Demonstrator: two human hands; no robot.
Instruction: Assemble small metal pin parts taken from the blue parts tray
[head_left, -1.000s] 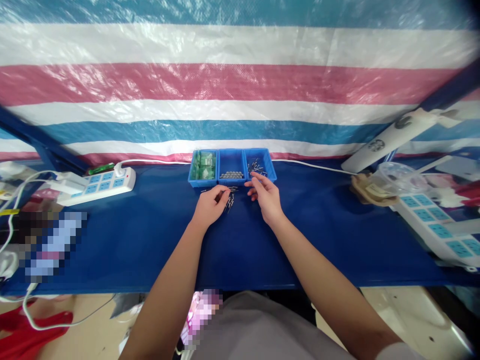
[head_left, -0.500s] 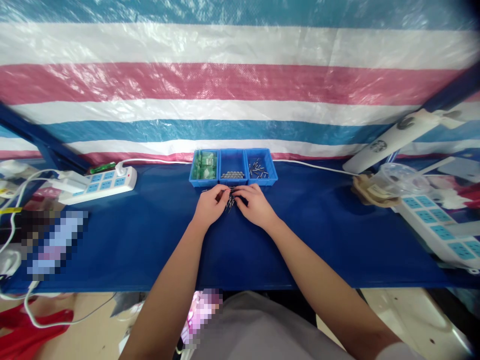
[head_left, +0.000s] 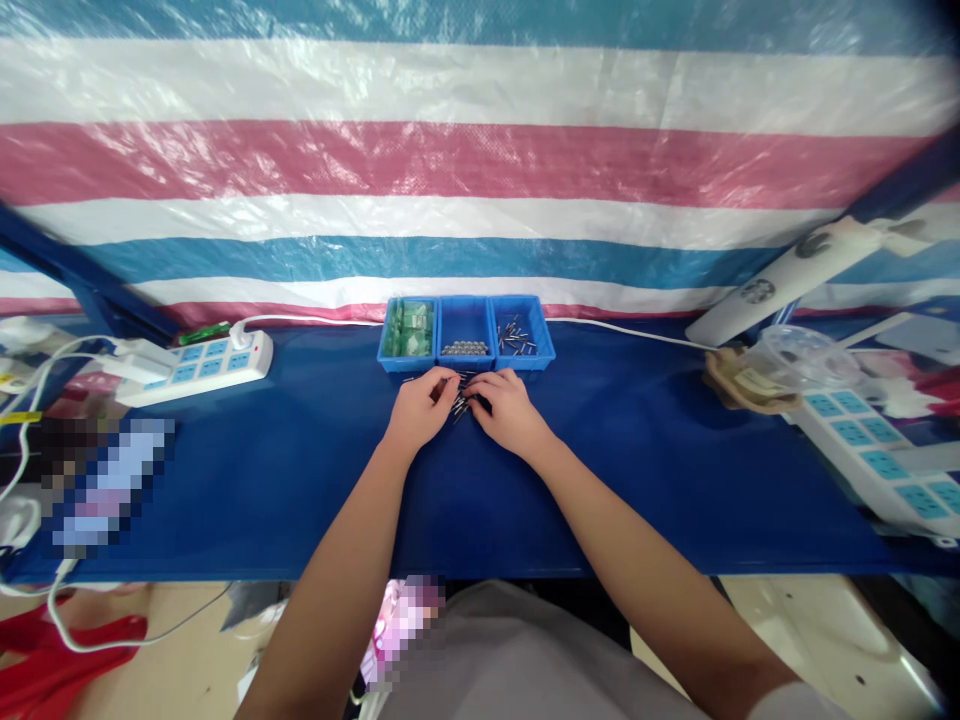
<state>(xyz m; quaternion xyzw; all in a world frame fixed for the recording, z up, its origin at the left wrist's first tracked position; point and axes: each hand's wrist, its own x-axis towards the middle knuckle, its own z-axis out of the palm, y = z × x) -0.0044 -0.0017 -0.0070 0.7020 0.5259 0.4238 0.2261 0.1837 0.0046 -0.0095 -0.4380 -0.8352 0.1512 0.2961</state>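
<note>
My left hand (head_left: 420,410) and my right hand (head_left: 508,408) meet on the blue table (head_left: 300,470), fingers curled around a small heap of thin metal pins (head_left: 460,399) between them. Both hands pinch at the pins; what each finger pair holds is too small to tell. Just beyond them stand three blue trays: the left tray (head_left: 407,335) holds green parts, the middle tray (head_left: 465,335) holds a row of small metal pieces, the right tray (head_left: 521,335) holds more pins.
A white power strip (head_left: 196,365) with cables lies at the left, another power strip (head_left: 870,450) at the right beside a clear plastic cup (head_left: 795,362). A striped tarpaulin (head_left: 480,170) hangs behind the table. The table's front edge runs near my body.
My right hand came back from the right tray to the pin heap and closed in against my left hand. My left hand has stayed at the heap.
</note>
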